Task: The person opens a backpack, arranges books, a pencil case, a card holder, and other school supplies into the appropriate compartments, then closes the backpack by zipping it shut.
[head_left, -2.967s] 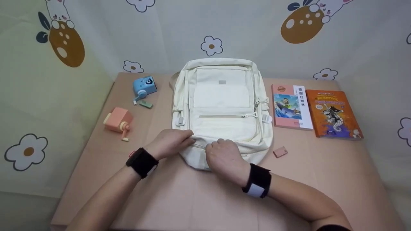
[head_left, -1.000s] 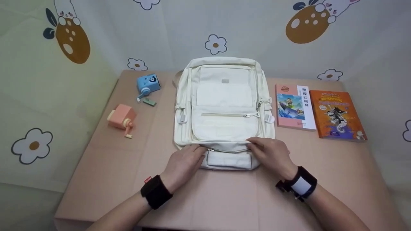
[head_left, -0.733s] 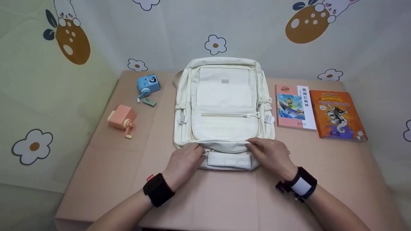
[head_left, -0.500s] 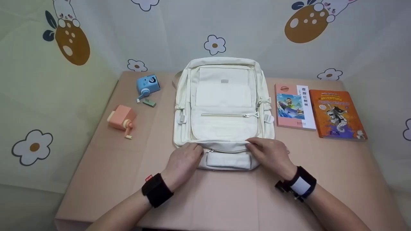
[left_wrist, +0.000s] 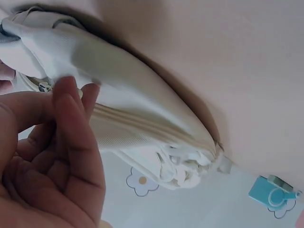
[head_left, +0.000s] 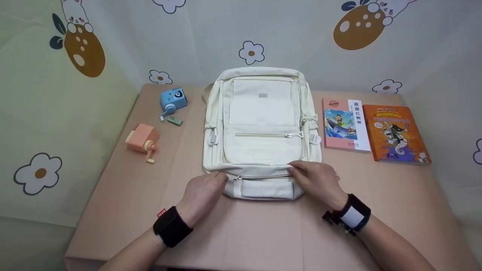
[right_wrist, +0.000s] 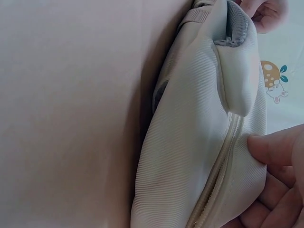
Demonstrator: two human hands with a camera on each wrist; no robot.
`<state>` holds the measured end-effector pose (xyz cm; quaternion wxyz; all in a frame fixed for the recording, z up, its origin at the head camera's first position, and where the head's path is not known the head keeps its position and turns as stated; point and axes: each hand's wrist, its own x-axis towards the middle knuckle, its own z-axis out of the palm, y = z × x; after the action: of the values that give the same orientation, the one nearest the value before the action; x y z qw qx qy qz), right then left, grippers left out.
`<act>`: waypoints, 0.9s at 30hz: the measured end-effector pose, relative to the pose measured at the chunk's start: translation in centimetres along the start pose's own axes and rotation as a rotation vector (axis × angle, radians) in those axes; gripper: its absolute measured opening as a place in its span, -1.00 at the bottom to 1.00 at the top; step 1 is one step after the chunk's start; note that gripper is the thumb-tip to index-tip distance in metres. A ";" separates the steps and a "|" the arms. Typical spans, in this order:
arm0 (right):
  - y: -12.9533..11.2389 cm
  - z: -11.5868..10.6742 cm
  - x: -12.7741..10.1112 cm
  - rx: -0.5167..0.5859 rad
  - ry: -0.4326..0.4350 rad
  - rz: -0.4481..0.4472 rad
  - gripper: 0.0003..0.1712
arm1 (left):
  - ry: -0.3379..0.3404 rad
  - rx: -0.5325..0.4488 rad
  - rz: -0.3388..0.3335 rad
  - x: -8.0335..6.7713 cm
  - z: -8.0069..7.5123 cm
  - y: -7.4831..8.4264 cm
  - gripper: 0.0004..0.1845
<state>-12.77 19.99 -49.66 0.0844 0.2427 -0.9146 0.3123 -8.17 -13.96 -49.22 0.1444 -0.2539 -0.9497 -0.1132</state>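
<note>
Cream ribbed-fabric backpack [head_left: 260,128] flat on pink worktop [head_left: 263,233], front up, near end toward person. Right hand [head_left: 318,182] pinches fabric at zipper's right end, bracing it. Left hand [head_left: 201,194], fingers curled, pinches zipper pull [head_left: 239,177] at left end.

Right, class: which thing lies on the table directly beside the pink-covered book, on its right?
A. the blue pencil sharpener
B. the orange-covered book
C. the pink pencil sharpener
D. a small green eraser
B: the orange-covered book lies right of the pink-covered book; the sharpeners sit left of the backpack.
</note>
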 end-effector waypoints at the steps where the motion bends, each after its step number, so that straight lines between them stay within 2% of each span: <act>1: 0.0 0.0 0.0 0.002 -0.002 0.002 -0.79 | -0.007 -0.002 -0.008 -0.1 -0.2 -0.3 -0.84; 6: -0.1 -0.1 0.0 0.002 -0.009 0.010 -0.78 | -0.034 -0.046 -0.064 -0.4 -0.6 -1.7 -0.90; 10: -0.2 -0.2 -0.2 -0.007 -0.027 0.007 -0.79 | -0.066 -0.131 -0.125 -0.3 -0.2 -1.8 -0.92; 16: -0.6 -0.3 -0.3 -0.017 -0.058 0.004 -0.79 | -0.079 -0.164 -0.120 0.1 0.5 -1.3 -0.83; 21: -1.3 -0.4 -0.2 -0.052 -0.075 -0.018 -0.77 | -0.080 -0.135 -0.111 0.6 0.6 -1.1 -0.77; 27: -3.5 0.1 1.0 -0.087 -0.114 -0.131 -0.63 | -0.059 -0.052 -0.091 0.7 0.8 -1.0 -0.83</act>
<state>-11.90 17.09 -47.58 0.0629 0.3157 -0.9126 0.2520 -9.46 -14.29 -49.89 0.1043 -0.2175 -0.9608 -0.1365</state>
